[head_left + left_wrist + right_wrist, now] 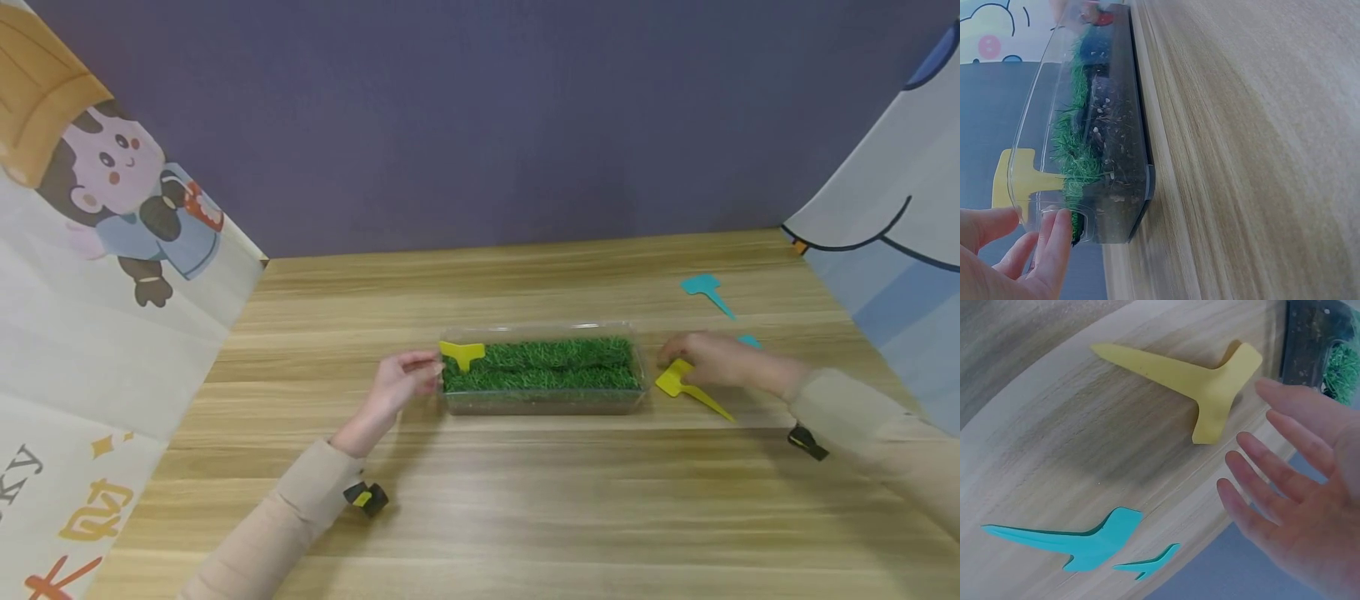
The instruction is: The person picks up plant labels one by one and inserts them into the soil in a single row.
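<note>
A clear plastic box (543, 405) with dark soil and artificial green grass (562, 355) stands mid-table in the head view. One yellow T-shaped plant label (463, 353) stands upright in the grass at its left end. My left hand (397, 383) touches that end wall; in the left wrist view its fingers (1054, 250) lie fairly straight by the cutout there. To the right of the box, my right hand (712, 358) hovers beside a second yellow plant label (1216, 387) lying on the table. The right wrist view shows its fingers spread, with nothing held.
Two turquoise plant labels lie at the right, the farther one (702, 286) in plain sight, the nearer one (750, 341) partly behind my right hand. A dark panel (480, 125) rises behind the wooden table (510, 508). Printed cloth (97, 358) hangs at the sides.
</note>
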Action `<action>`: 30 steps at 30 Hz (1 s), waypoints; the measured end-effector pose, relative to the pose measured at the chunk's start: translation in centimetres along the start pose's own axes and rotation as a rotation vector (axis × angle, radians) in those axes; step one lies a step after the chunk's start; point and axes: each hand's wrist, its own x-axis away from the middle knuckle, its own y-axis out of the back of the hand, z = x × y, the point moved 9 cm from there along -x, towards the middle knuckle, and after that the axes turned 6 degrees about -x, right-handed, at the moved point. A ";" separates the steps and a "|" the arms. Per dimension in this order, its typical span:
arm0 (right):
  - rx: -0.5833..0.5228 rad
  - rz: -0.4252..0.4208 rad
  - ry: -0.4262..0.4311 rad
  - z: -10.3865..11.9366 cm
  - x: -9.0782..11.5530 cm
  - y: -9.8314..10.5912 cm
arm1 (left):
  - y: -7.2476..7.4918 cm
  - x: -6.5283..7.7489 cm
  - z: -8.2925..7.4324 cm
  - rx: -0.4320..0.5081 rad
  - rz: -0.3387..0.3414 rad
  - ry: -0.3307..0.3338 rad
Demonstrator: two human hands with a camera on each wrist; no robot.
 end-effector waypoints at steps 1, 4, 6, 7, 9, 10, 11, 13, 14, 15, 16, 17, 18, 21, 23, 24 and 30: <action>0.021 -0.001 0.006 0.0 -0.1 0.0 | 0.0 0.0 0.0 0.000 -0.001 0.002; 0.069 -0.001 0.019 -0.1 -0.2 -0.2 | 0.0 0.0 0.0 -0.003 0.001 -0.001; 0.086 0.005 0.022 -0.2 -0.3 -0.4 | 0.0 0.1 -0.1 0.000 -0.001 -0.001; 0.087 0.009 0.018 -0.2 -0.3 -0.5 | 0.0 0.1 -0.1 0.001 -0.001 -0.003; 0.089 0.023 0.017 -0.3 -0.4 -0.7 | 0.0 0.1 -0.1 0.000 -0.002 -0.004; 0.090 0.031 0.016 -0.3 -0.5 -0.8 | 0.0 0.1 -0.1 0.001 -0.004 -0.003; 0.089 0.038 0.015 -0.3 -0.5 -0.8 | 0.0 0.1 -0.1 0.001 -0.006 -0.003; 0.093 0.050 0.015 -0.3 -0.5 -1.0 | 0.0 0.1 -0.1 -0.004 -0.003 -0.006; 0.094 0.057 0.015 -0.3 -0.5 -1.1 | 0.0 0.1 -0.1 -0.004 -0.002 -0.005; 0.095 0.063 0.012 -0.3 -0.5 -1.2 | 0.0 0.1 -0.1 -0.002 -0.003 -0.005; 0.097 0.068 0.011 -0.3 -0.5 -1.2 | 0.0 0.1 -0.1 -0.001 -0.004 -0.004; 0.101 0.072 0.007 -0.3 -0.6 -1.3 | 0.0 0.1 -0.1 0.000 -0.003 -0.002; 0.105 0.076 0.003 -0.4 -0.6 -1.4 | -0.1 0.1 -0.1 0.001 -0.002 -0.001; 0.103 0.082 -0.013 -0.5 -0.6 -1.4 | -0.1 0.1 -0.1 0.003 -0.002 -0.001; 0.104 0.083 -0.019 -0.5 -0.7 -1.4 | -0.1 0.2 -0.1 0.003 -0.002 -0.002; 0.102 0.084 -0.023 -0.5 -0.7 -1.4 | -0.1 0.2 -0.1 0.003 -0.002 -0.005; 0.104 0.079 -0.030 -0.8 -0.9 -1.5 | 0.0 0.3 -0.1 0.012 0.000 -0.016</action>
